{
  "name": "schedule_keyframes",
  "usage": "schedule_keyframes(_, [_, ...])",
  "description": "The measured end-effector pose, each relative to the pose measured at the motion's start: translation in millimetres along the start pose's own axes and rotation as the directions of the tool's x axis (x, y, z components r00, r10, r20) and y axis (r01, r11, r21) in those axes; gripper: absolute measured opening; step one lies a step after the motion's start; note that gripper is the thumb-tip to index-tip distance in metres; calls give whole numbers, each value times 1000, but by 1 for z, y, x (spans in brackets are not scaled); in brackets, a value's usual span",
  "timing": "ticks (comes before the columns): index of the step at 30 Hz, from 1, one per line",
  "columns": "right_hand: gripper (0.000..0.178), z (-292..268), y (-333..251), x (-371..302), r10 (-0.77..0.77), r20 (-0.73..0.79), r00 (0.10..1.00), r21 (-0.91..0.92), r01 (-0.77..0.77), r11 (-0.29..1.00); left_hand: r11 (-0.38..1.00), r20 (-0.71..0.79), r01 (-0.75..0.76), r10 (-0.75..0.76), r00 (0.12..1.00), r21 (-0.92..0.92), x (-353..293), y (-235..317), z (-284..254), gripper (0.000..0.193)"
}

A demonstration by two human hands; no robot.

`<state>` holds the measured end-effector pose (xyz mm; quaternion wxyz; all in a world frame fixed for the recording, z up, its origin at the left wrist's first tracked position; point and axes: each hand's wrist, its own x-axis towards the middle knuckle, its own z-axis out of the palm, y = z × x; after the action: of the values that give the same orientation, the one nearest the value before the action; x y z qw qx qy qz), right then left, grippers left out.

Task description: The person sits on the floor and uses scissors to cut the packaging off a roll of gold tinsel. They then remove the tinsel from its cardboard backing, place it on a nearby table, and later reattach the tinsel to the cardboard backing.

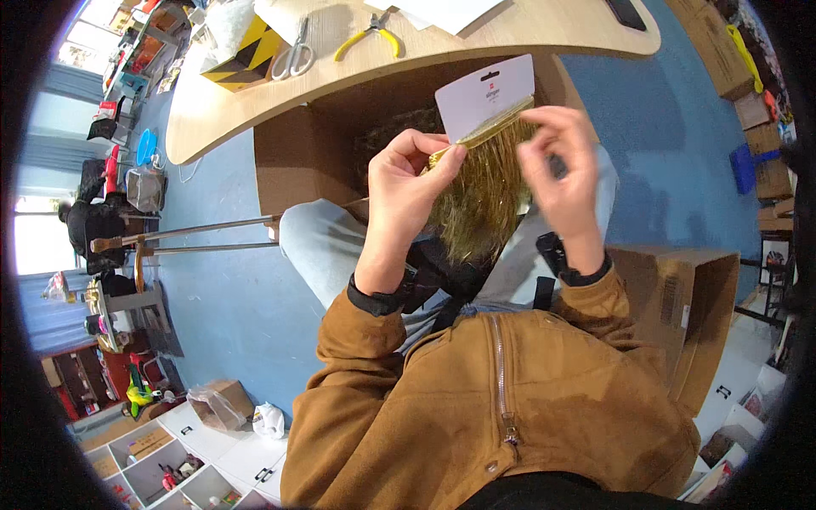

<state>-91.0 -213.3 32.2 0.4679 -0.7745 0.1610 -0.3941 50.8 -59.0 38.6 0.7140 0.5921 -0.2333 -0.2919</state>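
A gold tinsel fringe [491, 174] hangs in front of my lap, its strands falling from a shiny gold band. A white hang card [482, 100] with a slot stands up behind that band. My left hand [405, 183] pinches the band's left end between thumb and fingers. Beside the right end is my right hand [561, 166], slightly blurred. Its thumb and fingers are bent and apart, and I see nothing held in them. An open cardboard box [293, 161] sits beyond my knees, with more dark gold-green tinsel [395, 132] inside, partly hidden by my hands.
On the wooden table [476, 44] ahead lie scissors [294, 59], yellow-handled pliers [371, 36], a black-and-yellow box [242, 64] and a black phone-like object [625, 14]. A second cardboard box [680, 297] stands at my right. Metal rods [208, 240] extend at left above the blue floor.
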Motion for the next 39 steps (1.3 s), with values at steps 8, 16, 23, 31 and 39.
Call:
schedule_keyframes(8, [38,31,-18,-1,-128,42,991,54,126,991,934,154,-250,216,964,256,-6,10,9,12])
schedule_keyframes(16, [30,33,-7,-8,-41,-26,999,135,44,990,872,265,-308,216,940,381,-3,21,10,13])
schedule_keyframes(23, [27,6,7,-4,34,-68,997,325,-10,946,800,206,-313,240,949,511,7,25,-18,15])
schedule_keyframes(31, [32,-17,8,0,180,-13,984,589,-138,796,810,183,-246,174,968,532,10,28,-36,21])
schedule_keyframes(39, [32,-25,12,2,256,-41,966,629,-174,758,824,173,-227,158,972,519,12,25,-42,19])
